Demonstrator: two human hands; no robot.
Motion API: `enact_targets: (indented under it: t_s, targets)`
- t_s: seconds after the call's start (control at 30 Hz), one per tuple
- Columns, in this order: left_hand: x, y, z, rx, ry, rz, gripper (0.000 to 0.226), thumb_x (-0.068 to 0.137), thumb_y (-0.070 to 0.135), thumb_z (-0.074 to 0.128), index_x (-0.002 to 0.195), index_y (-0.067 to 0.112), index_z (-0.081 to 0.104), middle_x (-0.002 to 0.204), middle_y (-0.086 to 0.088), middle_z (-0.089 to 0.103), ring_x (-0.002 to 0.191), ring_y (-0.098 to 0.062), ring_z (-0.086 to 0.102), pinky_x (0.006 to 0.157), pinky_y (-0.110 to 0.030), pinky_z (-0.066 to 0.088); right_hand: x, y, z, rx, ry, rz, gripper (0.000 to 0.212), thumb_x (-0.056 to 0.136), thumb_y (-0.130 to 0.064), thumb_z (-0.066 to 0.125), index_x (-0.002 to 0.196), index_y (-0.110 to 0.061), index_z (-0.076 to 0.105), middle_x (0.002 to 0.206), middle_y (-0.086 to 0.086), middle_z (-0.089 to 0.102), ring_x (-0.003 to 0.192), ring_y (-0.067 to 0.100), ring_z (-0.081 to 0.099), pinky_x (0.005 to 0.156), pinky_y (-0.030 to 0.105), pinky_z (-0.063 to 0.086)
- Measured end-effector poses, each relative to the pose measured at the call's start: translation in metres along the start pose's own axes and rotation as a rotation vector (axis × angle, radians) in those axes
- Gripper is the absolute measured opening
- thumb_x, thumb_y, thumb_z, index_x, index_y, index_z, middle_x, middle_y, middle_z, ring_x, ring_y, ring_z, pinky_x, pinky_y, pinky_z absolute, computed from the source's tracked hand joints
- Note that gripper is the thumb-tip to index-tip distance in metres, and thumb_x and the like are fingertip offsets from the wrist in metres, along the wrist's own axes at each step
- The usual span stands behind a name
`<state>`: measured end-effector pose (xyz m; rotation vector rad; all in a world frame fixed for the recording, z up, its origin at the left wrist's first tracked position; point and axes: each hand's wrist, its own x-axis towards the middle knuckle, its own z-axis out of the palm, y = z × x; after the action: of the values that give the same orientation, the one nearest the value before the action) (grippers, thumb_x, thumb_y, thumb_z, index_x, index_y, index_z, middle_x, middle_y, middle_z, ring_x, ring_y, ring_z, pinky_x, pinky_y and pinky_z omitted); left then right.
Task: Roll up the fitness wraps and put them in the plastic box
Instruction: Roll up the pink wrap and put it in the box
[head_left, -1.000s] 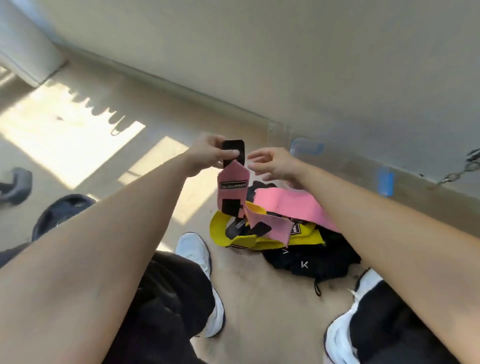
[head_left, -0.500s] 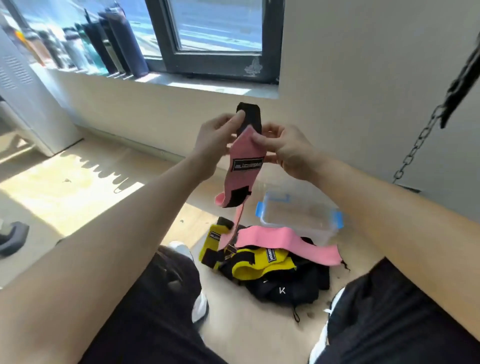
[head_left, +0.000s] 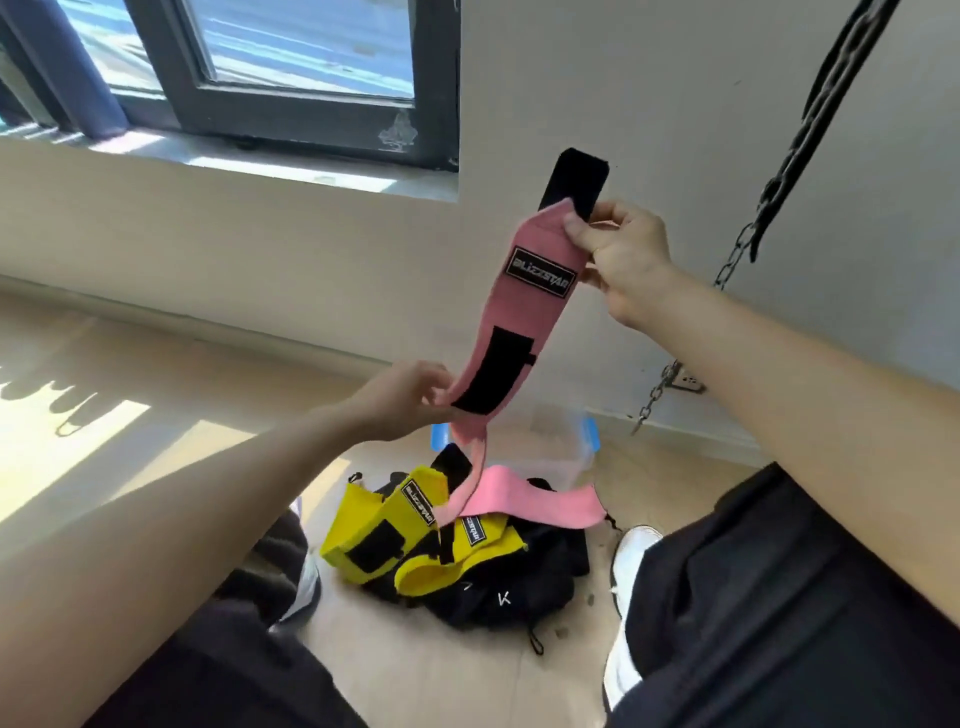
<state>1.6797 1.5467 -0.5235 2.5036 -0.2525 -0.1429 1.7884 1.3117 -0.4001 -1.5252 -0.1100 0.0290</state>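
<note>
A pink fitness wrap with black velcro patches hangs stretched in the air. My right hand pinches its upper end just under the black tab. My left hand pinches the wrap lower down, beside the black patch, and the tail trails to the floor. Below lies a pile with yellow wraps, another pink wrap and black wraps. The clear plastic box with blue clips stands on the floor behind the pile, partly hidden by the wrap.
A black strap with a metal chain hangs at the right by the wall. A dark-framed window and sill are at the upper left. My knees in black trousers and white shoes flank the pile on the wooden floor.
My left hand has slid from the wrap's top down to the lower black patch, while my right hand keeps the top raised; the wrap now hangs stretched out.
</note>
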Motion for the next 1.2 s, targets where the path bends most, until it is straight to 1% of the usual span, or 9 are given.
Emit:
enact_targets:
  t_s: [0.07,0.2,0.43,0.53,0.67,0.8,0.9,1.0,1.2]
  targets:
    - [0.011,-0.01,-0.005,0.15,0.0,-0.014,0.02,0.093,0.041,0.072,0.075,0.04,0.062,0.082,0.012,0.064,0.079,-0.016,0.065,0.071,-0.037,0.053,0.02,0.009,-0.012,-0.055,0.033,0.035,0.019,0.089,-0.01,0.076,0.08,-0.017,0.06,0.085,0.003,0.071,0.074,0.017,0.07,0.064,0.033,0.06]
    - [0.037,-0.025,-0.014,0.313,0.011,-0.117,0.041,0.101,0.047,0.057,0.064,0.031,0.046,0.065,0.012,0.053,0.065,-0.018,0.052,0.056,-0.033,0.035,0.045,0.025,-0.033,-0.129,0.001,0.1,0.022,0.091,-0.011,0.074,0.078,-0.017,0.056,0.077,0.002,0.067,0.065,0.013,0.068,0.058,0.029,0.059]
    - [0.066,-0.005,0.0,-0.193,0.131,-0.194,0.034,0.101,0.031,0.061,0.072,0.015,0.06,0.064,-0.001,0.06,0.062,-0.02,0.057,0.064,-0.032,0.046,0.055,0.061,-0.062,-0.184,-0.106,0.144,0.015,0.091,-0.013,0.074,0.084,-0.016,0.061,0.073,0.0,0.068,0.059,0.009,0.066,0.055,0.024,0.055]
    - [0.071,0.019,-0.001,-0.442,0.251,-0.274,0.028,0.102,0.03,0.062,0.085,0.007,0.062,0.07,-0.005,0.063,0.061,-0.018,0.061,0.061,-0.031,0.053,0.061,0.067,-0.07,-0.26,-0.259,0.209,0.01,0.091,-0.015,0.074,0.094,-0.014,0.065,0.078,0.0,0.069,0.063,0.009,0.066,0.061,0.025,0.056]
    - [0.073,0.022,0.019,-0.565,0.149,-0.396,0.019,0.102,0.022,0.062,0.091,0.007,0.063,0.075,-0.004,0.07,0.063,-0.013,0.07,0.059,-0.027,0.058,0.069,0.078,-0.063,-0.355,-0.363,0.155,0.013,0.089,-0.014,0.076,0.096,-0.011,0.066,0.081,0.005,0.068,0.063,0.01,0.067,0.06,0.026,0.056]
    - [0.055,-0.02,0.06,-0.385,-0.215,-0.398,0.016,0.1,0.018,0.064,0.1,0.002,0.069,0.089,-0.008,0.075,0.074,-0.012,0.067,0.069,-0.027,0.051,0.074,0.088,-0.046,-0.323,-0.403,0.118,0.009,0.089,-0.013,0.076,0.093,-0.014,0.067,0.083,0.006,0.068,0.068,0.012,0.068,0.062,0.028,0.056]
    - [0.029,-0.048,0.074,-0.177,-0.389,-0.423,0.01,0.098,0.019,0.067,0.106,0.015,0.07,0.094,-0.002,0.076,0.077,-0.009,0.066,0.067,-0.02,0.051,0.069,0.093,-0.037,-0.363,-0.431,0.052,0.015,0.09,-0.013,0.075,0.102,-0.008,0.068,0.084,0.009,0.068,0.071,0.016,0.068,0.064,0.03,0.059]
    - [0.012,-0.067,0.066,0.078,-0.418,-0.389,0.02,0.095,0.029,0.069,0.114,0.021,0.072,0.1,0.003,0.074,0.092,-0.016,0.07,0.084,-0.028,0.056,0.055,0.104,-0.036,-0.433,-0.361,-0.011,0.013,0.09,-0.012,0.075,0.101,-0.008,0.068,0.085,0.014,0.066,0.076,0.022,0.067,0.074,0.04,0.062]
    - [0.022,-0.05,0.055,0.204,-0.284,-0.268,0.026,0.096,0.034,0.067,0.119,0.023,0.068,0.1,0.01,0.068,0.096,-0.014,0.065,0.079,-0.029,0.049,0.04,0.098,-0.041,-0.554,-0.052,-0.009,0.02,0.084,-0.015,0.081,0.076,-0.023,0.064,0.09,0.015,0.07,0.089,0.035,0.072,0.078,0.054,0.061]
